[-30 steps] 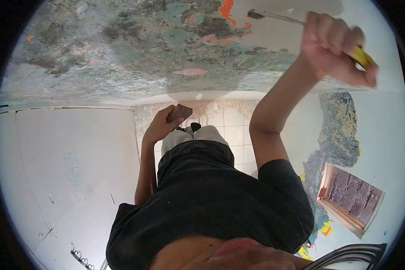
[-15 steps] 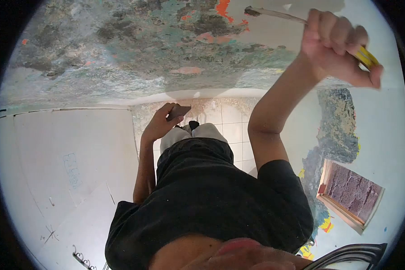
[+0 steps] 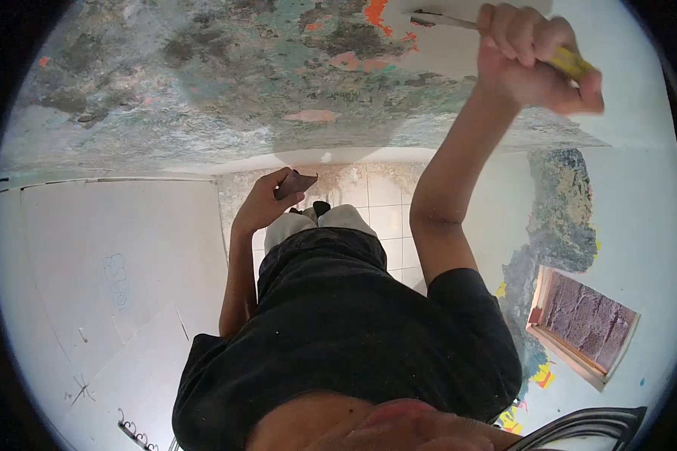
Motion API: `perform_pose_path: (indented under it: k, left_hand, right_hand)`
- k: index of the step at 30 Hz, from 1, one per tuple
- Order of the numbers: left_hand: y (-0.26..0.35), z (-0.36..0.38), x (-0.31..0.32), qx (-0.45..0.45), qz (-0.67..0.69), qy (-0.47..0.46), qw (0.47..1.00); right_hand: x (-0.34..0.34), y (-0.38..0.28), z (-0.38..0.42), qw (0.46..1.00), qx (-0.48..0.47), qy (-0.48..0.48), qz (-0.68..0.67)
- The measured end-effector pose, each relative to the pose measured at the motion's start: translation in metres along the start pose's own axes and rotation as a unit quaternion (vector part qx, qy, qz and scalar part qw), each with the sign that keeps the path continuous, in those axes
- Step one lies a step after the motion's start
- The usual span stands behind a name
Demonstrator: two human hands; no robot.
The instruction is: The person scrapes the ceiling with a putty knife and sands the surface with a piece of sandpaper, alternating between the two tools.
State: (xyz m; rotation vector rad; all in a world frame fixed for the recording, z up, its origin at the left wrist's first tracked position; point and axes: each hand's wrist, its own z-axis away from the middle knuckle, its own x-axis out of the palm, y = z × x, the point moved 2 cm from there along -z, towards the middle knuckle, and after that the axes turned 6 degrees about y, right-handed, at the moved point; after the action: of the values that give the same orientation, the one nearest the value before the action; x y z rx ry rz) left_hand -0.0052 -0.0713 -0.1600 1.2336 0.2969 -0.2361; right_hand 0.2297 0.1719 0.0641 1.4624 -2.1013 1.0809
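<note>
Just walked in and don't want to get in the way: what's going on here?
The right hand is raised, gripping a yellow-handled tool. Its blade tip is at a small dark spot on the wall, beside a mottled area; whether it touches is hard to tell. The left hand is lower, holding a flat brown piece away from the wall.

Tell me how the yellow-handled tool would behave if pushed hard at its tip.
The yellow-handled tool would probably stay fairly stiff, since its shaft juts straight from the right hand. It might flex slightly, as that shaft looks slim. It is likely light, being held up in one fist.
</note>
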Motion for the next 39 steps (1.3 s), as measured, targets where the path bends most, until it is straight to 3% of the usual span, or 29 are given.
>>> perform_pose_path:
  k: [2, 6, 9, 10, 13, 16, 20, 24, 25, 28, 29, 30, 32, 35, 38, 39]
  left_hand:
    - [0.005, 0.001, -0.001, -0.008, -0.023, -0.009, 1.0]
    - [-0.003, -0.001, 0.0, 0.002, -0.015, -0.023, 1.0]
    - [-0.004, 0.003, 0.001, 0.006, -0.021, -0.004, 1.0]
    - [-0.009, 0.005, 0.003, 0.023, -0.03, 0.005, 0.999]
    - [-0.012, -0.005, -0.003, 0.02, -0.016, -0.001, 1.0]
    - [0.002, 0.003, -0.003, -0.009, 0.019, -0.016, 1.0]
    - [-0.008, 0.007, 0.0, 0.016, -0.001, -0.008, 1.0]
    - [-0.011, 0.002, -0.002, 0.034, 0.011, -0.012, 0.999]
    - [0.002, 0.005, -0.003, 0.002, 0.022, -0.012, 1.0]
    - [-0.004, 0.004, -0.004, -0.012, 0.029, -0.008, 0.999]
    - [-0.005, 0.004, -0.005, -0.01, 0.014, -0.01, 1.0]
    - [-0.005, 0.002, -0.005, -0.008, -0.002, -0.015, 1.0]
    - [-0.005, 0.003, -0.003, 0.002, -0.013, -0.025, 1.0]
    - [-0.003, 0.002, -0.002, 0.014, 0.046, -0.021, 0.999]
    - [-0.005, 0.003, -0.005, -0.029, 0.031, -0.026, 0.999]
    - [-0.006, 0.003, -0.004, -0.041, 0.042, -0.03, 0.998]
  right_hand:
    - [0.002, -0.03, -0.023, 0.954, 0.041, -0.291, 0.057]
    - [0.021, -0.043, -0.017, 0.945, 0.008, -0.327, 0.023]
    - [-0.052, 0.019, -0.014, 0.977, 0.014, -0.205, 0.061]
    - [-0.044, 0.04, -0.008, 0.981, 0.061, -0.182, 0.004]
    - [-0.006, -0.002, 0.007, 0.977, -0.012, -0.209, 0.045]
    - [0.001, -0.031, 0.0, 0.955, -0.026, -0.291, 0.041]
    - [-0.042, 0.04, 0.005, 0.997, 0.011, -0.072, 0.01]
    - [-0.016, 0.001, 0.018, 0.978, -0.09, -0.189, -0.007]
    - [-0.013, -0.012, 0.02, 0.986, -0.067, -0.143, 0.057]
    - [-0.026, -0.01, 0.025, 0.991, -0.069, -0.107, 0.042]
    - [-0.034, 0.008, 0.026, 0.992, -0.109, -0.039, -0.044]
    - [-0.04, 0.03, 0.025, 0.99, -0.123, 0.052, -0.042]
    - [-0.048, 0.054, 0.028, 0.988, -0.106, 0.108, -0.026]
    - [-0.059, 0.032, 0.048, 0.966, -0.122, 0.226, -0.033]
    - [-0.083, 0.004, 0.063, 0.959, -0.075, 0.264, -0.064]
    - [-0.084, 0.0, 0.068, 0.957, -0.111, 0.261, -0.055]
